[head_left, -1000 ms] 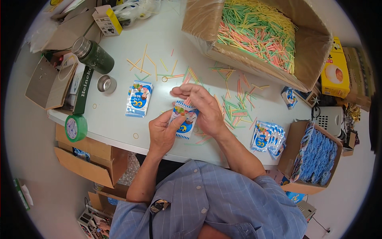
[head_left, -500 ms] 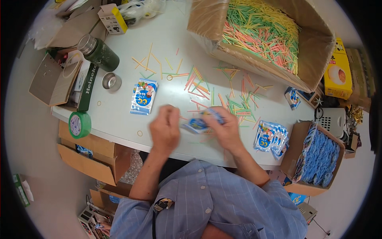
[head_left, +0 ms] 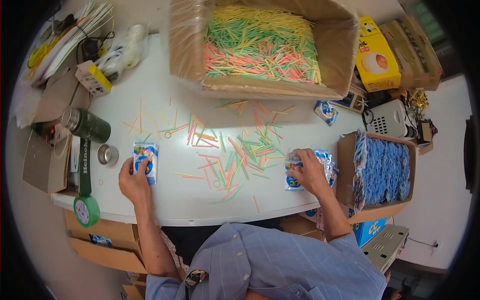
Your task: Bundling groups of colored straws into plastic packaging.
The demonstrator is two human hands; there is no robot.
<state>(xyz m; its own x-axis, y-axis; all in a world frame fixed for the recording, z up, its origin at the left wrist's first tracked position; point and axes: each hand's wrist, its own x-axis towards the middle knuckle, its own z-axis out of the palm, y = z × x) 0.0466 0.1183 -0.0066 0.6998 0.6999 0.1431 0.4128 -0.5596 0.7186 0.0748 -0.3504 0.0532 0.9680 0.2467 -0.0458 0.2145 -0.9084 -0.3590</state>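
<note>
At the left, my left hand point(head_left: 134, 182) has its thumb on the face of a blue-and-white packet point(head_left: 151, 170) lying on the table and its fingers along the left edge. My right hand point(head_left: 312, 175) grips another blue-and-white packet point(head_left: 294, 184) at the right, its fingers bent over the packet. That packet lies against the left side of a small overlapping pile of similar packets point(head_left: 327, 162), partly covered by the hand. Between my hands, many thin pink, green and yellow sticks point(head_left: 232, 165) are scattered on the white table point(head_left: 170, 200), with a few rubber bands point(head_left: 216, 184).
A large plastic-lined carton point(head_left: 187, 45) of coloured sticks stands at the back. To the right is a box point(head_left: 345, 167) packed with blue packets. A green bottle point(head_left: 92, 125), metal cup point(head_left: 106, 155) and green tape roll point(head_left: 86, 211) are at the left. One packet point(head_left: 326, 113) lies farther back.
My hands have moved apart from the middle. The right carried a packet to the pile at the right; the left went to the packet at the left. The view has shifted.
</note>
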